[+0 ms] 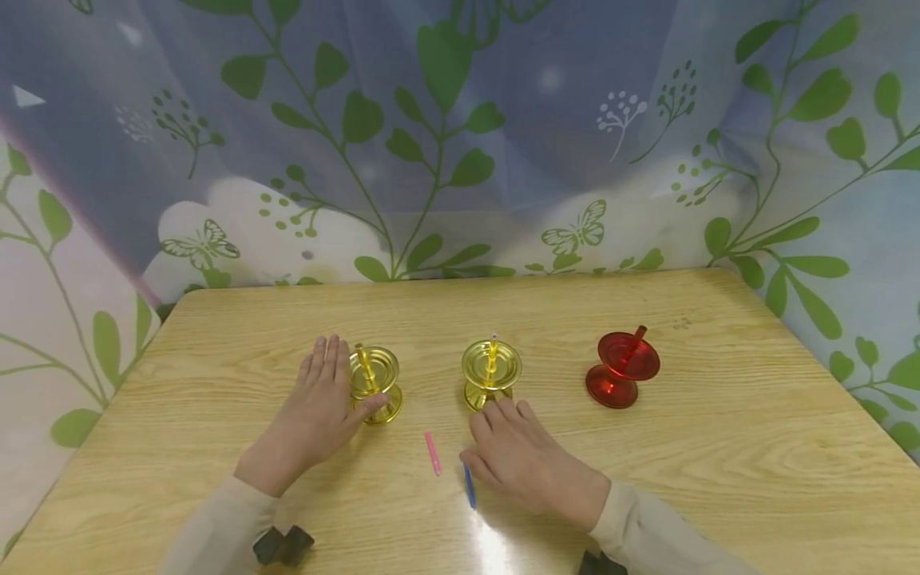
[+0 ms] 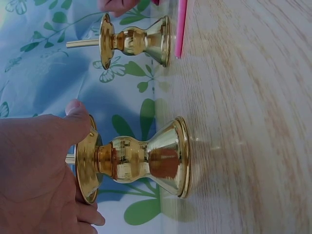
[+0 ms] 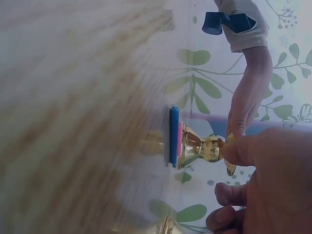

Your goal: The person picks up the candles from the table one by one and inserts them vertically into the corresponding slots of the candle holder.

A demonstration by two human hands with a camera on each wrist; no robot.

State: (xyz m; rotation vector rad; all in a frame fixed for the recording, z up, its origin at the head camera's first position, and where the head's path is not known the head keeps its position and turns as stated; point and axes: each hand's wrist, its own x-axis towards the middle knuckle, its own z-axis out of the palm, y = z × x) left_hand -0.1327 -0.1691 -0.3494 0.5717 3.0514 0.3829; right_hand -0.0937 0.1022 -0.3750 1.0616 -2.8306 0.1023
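My left hand (image 1: 316, 411) is at the left gold candlestick (image 1: 384, 367), its fingers straight along the far side and its thumb across the front. In the left wrist view, the thumb lies against the dish of that candlestick (image 2: 129, 158). My right hand (image 1: 528, 459) has loosely bent fingers, just in front of the middle gold candlestick (image 1: 506, 363), above the table. Below its thumb is a thin blue stick (image 1: 469, 487); a gap shows between thumb and fingers in the right wrist view, with nothing held. A thin pink stick (image 1: 433, 454) lies left of the blue one.
A red candlestick (image 1: 624, 363) stands on the right of the wooden table (image 1: 719, 463). Each candlestick has a rod rising from its dish. A leaf-patterned cloth (image 1: 546, 160) hangs behind the table's far edge. Dark devices (image 1: 283, 547) are worn at the wrists.
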